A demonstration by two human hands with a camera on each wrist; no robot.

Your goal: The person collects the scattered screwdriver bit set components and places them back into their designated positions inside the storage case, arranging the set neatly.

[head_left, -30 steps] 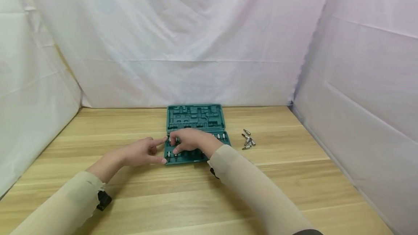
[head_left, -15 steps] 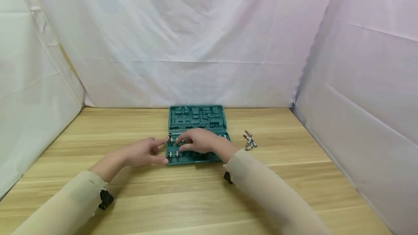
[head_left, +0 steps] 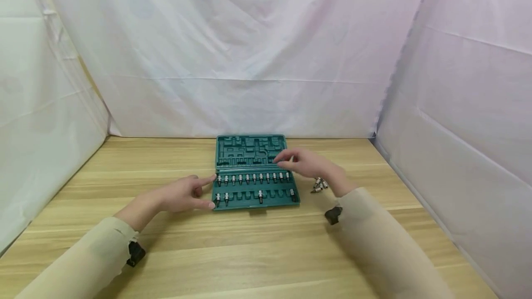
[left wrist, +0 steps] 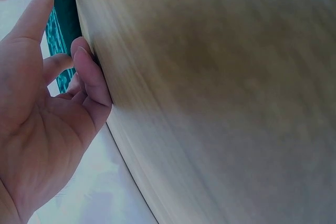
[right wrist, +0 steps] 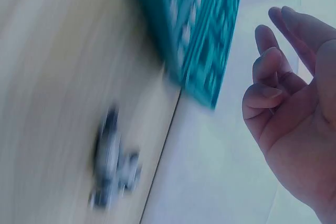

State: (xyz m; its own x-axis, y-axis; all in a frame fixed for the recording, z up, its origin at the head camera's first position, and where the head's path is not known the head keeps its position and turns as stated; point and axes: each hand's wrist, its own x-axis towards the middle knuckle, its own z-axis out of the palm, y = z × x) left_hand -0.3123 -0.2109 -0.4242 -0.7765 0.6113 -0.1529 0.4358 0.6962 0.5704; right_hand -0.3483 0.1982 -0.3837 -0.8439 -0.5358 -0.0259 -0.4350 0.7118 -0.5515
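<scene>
From my remote seat, in the head view, I see the open green case at three o'clock from my left hand, its thumb and index finger spread wide against the case's left edge. My right hand hangs over the lid's right side, fingers loosely bent, thumb and index tips close together. From those tips, the seated bits — a full upper row and four in the lower one — lie mostly toward seven o'clock, and the loose bits sit at four o'clock on the tabletop. My right hand covers a lid corner, and its wrist hides part of that pile. The right wrist view smears case and pile with blur; the left wrist view shows only a strip of case — I can't make out any bits there.
</scene>
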